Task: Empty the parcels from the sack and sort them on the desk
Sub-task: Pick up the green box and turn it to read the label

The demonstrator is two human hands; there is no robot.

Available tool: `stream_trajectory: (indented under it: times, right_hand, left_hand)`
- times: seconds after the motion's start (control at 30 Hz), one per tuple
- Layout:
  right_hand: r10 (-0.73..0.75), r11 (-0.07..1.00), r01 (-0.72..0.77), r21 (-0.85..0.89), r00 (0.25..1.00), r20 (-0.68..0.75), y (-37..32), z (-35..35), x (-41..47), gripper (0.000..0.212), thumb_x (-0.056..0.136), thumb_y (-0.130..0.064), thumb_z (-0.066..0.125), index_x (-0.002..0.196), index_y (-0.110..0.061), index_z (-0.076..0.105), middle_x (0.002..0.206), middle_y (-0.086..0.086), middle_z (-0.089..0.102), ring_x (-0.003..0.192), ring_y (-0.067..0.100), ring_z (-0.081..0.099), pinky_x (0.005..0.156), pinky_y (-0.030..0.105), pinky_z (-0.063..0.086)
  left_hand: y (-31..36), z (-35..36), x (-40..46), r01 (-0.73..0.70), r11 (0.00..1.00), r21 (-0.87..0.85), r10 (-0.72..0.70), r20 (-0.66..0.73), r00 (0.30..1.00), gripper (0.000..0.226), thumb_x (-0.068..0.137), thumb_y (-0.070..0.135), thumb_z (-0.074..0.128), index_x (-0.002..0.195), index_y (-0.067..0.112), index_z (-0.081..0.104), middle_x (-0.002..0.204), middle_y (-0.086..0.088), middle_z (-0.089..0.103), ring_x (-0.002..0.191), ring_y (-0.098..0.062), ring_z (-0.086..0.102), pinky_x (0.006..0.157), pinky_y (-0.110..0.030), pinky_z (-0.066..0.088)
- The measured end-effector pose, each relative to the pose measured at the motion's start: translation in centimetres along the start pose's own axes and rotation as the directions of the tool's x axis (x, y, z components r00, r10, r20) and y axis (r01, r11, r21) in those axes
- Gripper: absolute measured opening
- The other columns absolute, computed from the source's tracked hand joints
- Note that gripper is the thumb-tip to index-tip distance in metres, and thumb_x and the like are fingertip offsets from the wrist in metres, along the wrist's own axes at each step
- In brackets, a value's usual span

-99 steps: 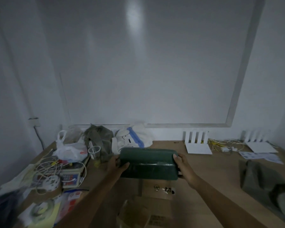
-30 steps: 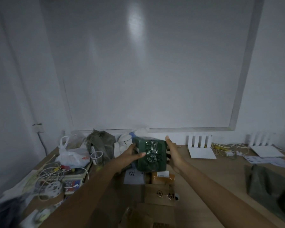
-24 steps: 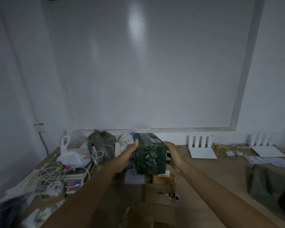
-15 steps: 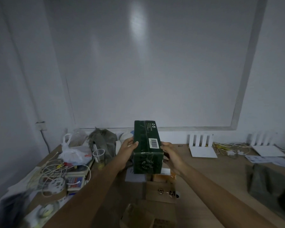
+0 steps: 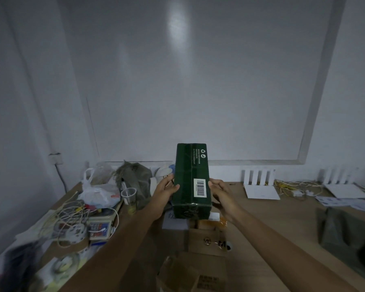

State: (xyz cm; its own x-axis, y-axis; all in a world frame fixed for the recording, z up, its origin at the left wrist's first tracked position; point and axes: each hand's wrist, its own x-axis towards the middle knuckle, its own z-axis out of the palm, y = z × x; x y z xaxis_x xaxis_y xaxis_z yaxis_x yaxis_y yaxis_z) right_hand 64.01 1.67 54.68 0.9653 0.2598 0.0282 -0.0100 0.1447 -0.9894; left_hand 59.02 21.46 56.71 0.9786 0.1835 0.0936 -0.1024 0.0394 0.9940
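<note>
The green parcel [image 5: 191, 182] is held above the centre of the counter [image 5: 278, 216], long axis running away from the viewer toward 12 o'clock, far end tipped up. Compared with 3.3 s ago, when it lay crosswise between the hands, it has been turned lengthwise; within the last second it has rolled from its printed end face to the face bearing the barcode label [image 5: 200, 187], which now faces up.

Grip state: the left hand [image 5: 163, 190] holds the parcel's 9 o'clock side, thumb over the top edge; the right hand [image 5: 221, 191] holds the 3 o'clock side. Both are closed on the parcel.

Judgement: the label is exposed for reading, so the sorting decision is pending; placement is not yet done.

Below, toward 6 o'clock, lie brown cardboard parcels [image 5: 207, 239] and an orange packet [image 5: 212, 224]. At 9 o'clock sits a white plastic bag [image 5: 99, 192] with tangled cables [image 5: 72, 216]. At 4 o'clock lies a dark grey sack [image 5: 341, 230].
</note>
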Motion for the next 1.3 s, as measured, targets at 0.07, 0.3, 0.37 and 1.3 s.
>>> stream_trajectory:
  times: [0.07,0.3,0.37,1.3]
  right_hand:
    - [0.027,1.000,-0.027,0.012,0.999,0.027,-0.1,0.1,-0.1,0.021,0.093,-0.034,0.057,0.105,-0.017,0.055,0.116,0.009,0.066,0.113,0.027,0.060,0.095,0.048,0.048]
    - [-0.012,0.997,0.019,-0.068,0.995,0.101,-0.1,0.0,-0.9,0.042,0.094,-0.048,0.048,0.133,-0.032,0.049,0.124,-0.012,0.059,0.120,0.013,0.049,0.100,0.038,0.038]
    - [-0.028,0.995,0.038,-0.088,0.993,0.111,-0.2,0.2,-1.1,0.033,0.098,-0.048,0.039,0.126,-0.036,0.052,0.118,-0.020,0.058,0.116,0.007,0.046,0.102,0.039,0.031]
    - [-0.014,0.999,0.012,0.031,0.999,0.047,0.8,-1.6,-0.6,0.042,0.091,-0.023,0.061,0.132,-0.025,0.052,0.122,0.000,0.065,0.113,0.016,0.060,0.090,0.035,0.049]
  left_hand:
    - [-0.5,0.2,-0.2,-0.021,0.999,0.044,0.023,-0.056,0.998,0.031,0.094,0.019,0.055,0.123,0.008,0.052,0.121,-0.010,0.061,0.097,-0.010,0.062,0.078,-0.023,0.052]
    - [-0.4,-0.2,0.0,-0.044,0.999,0.017,0.044,-0.016,0.999,0.046,0.092,0.008,0.057,0.136,0.010,0.045,0.126,-0.002,0.059,0.102,-0.005,0.062,0.078,-0.017,0.052]
    - [-0.2,-0.3,-0.2,-0.071,0.996,0.048,0.071,0.013,0.997,0.040,0.092,0.005,0.055,0.132,0.009,0.050,0.118,0.002,0.064,0.097,0.001,0.065,0.079,-0.017,0.054]
    - [-1.0,0.9,-1.5,-0.049,0.999,0.000,0.049,0.091,0.995,0.040,0.090,0.017,0.058,0.127,0.028,0.044,0.123,0.006,0.058,0.114,-0.015,0.057,0.096,-0.035,0.049]
